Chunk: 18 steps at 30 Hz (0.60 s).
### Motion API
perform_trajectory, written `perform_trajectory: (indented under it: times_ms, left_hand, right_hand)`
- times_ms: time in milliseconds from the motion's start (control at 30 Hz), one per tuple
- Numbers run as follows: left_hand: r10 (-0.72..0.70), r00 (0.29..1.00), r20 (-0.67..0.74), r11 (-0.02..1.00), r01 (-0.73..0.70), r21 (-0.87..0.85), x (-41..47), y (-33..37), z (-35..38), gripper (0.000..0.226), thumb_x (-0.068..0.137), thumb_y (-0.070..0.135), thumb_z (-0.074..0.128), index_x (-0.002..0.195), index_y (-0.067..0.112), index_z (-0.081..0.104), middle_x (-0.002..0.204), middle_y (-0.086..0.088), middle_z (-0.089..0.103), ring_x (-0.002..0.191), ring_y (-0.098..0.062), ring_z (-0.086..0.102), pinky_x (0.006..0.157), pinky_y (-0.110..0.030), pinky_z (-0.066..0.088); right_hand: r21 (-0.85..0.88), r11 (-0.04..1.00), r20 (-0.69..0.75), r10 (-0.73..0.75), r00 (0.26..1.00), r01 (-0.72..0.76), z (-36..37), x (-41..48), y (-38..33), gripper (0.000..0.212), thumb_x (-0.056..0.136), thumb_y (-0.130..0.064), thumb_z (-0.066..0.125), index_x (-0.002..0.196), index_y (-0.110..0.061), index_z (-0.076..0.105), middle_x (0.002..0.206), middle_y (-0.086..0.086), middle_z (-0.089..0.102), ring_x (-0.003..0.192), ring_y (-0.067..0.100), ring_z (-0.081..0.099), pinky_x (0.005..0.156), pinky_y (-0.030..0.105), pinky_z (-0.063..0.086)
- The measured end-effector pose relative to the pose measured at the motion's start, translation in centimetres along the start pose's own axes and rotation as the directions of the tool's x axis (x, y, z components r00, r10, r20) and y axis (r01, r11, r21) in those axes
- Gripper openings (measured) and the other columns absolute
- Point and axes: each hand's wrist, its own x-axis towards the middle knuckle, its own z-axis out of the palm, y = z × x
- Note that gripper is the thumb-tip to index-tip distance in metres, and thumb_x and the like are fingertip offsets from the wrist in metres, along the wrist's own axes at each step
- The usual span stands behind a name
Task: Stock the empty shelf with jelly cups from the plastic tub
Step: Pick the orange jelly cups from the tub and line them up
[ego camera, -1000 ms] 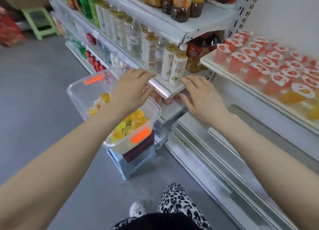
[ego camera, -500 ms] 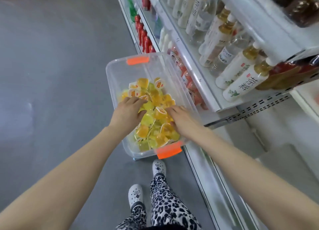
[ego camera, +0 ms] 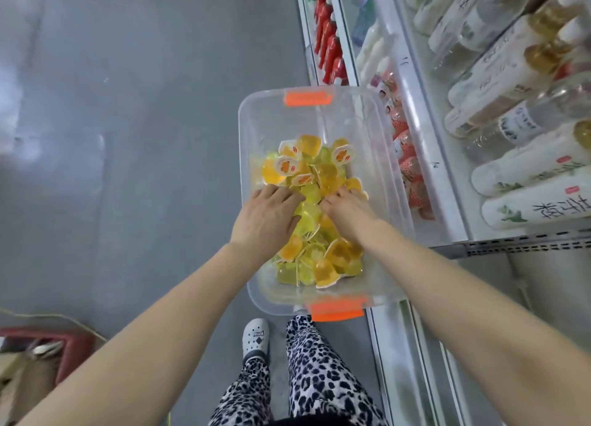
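Left grip lies on the jelly cups, its fingertips sunk among them; right grip curls down into the same pile just beside it; whether either holds a cup cannot be told; the yellow and orange cups lie heaped in the clear plastic tub with 2 orange handles; the tub sits beside the bottle shelf, over grey floor.

You can make out large dark Chinese characters on the bottles' white labels, too blurred to read; the clog's badge lettering is illegible.
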Motion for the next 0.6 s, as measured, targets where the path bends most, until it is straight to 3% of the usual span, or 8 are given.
perform_trajectory:
  times_ms: [167,267,400,600]
  left_hand:
    - [-0.003,0.996,0.086,1.000,0.001,0.019,0.7,0.2,-0.5,0.048,0.089,0.037,0.064,0.134,0.023,0.053,0.130,-0.002,0.057,0.119,-0.028,0.052,0.097,-0.041,0.043]
    - [-0.026,0.991,0.133,1.000,0.025,0.013,3.4,0.0,-1.0,0.054,0.091,0.031,0.061,0.141,0.024,0.043,0.139,-0.004,0.047,0.124,-0.030,0.045,0.097,-0.042,0.042]
    - [-0.142,0.966,0.218,0.988,0.124,0.094,8.7,-1.6,-0.3,0.057,0.092,0.025,0.060,0.144,0.026,0.037,0.141,-0.008,0.042,0.123,-0.033,0.045,0.094,-0.043,0.044]
    - [-0.248,0.866,0.434,0.961,0.162,0.225,12.3,-3.5,2.7,0.059,0.093,0.018,0.057,0.146,0.031,0.032,0.141,-0.010,0.037,0.122,-0.035,0.045,0.092,-0.045,0.046]
  right_hand:
    - [0.116,0.993,-0.073,0.040,0.997,-0.031,-0.6,-1.7,-0.2,0.044,0.086,-0.009,0.061,0.129,-0.017,0.052,0.129,0.006,0.051,0.122,0.030,0.044,0.101,0.039,0.038]
    - [0.229,0.971,-0.186,0.119,0.975,-0.074,-0.8,-3.5,-0.1,0.044,0.082,-0.016,0.065,0.125,-0.014,0.053,0.119,0.010,0.048,0.102,0.033,0.053,0.081,0.042,0.047]
    - [0.288,0.950,-0.231,0.193,0.953,-0.123,-0.3,-4.7,0.7,0.042,0.072,-0.004,0.066,0.113,-0.006,0.057,0.111,0.016,0.046,0.076,0.034,0.054,0.060,0.043,0.048]
    - [0.318,0.931,-0.230,0.262,0.937,-0.182,1.1,-4.9,0.7,0.035,0.076,-0.003,0.061,0.110,-0.010,0.056,0.107,0.012,0.051,0.083,0.031,0.053,0.061,0.036,0.037]
